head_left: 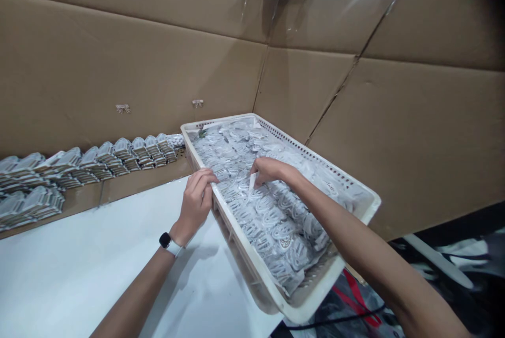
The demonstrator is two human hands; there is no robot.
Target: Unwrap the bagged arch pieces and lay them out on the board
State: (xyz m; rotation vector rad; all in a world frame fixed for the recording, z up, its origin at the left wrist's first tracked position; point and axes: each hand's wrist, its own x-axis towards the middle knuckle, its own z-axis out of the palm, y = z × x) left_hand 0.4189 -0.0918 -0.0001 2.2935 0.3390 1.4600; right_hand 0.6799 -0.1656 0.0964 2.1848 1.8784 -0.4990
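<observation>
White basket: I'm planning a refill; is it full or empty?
Mostly full: packets cover most of the white basket, leaving a bare patch at its near end.

White tabletop (98, 259): plastic basket (262, 266), overhanging edge | brown strip (118, 186) along back: stacked pieces (123, 147)
</observation>
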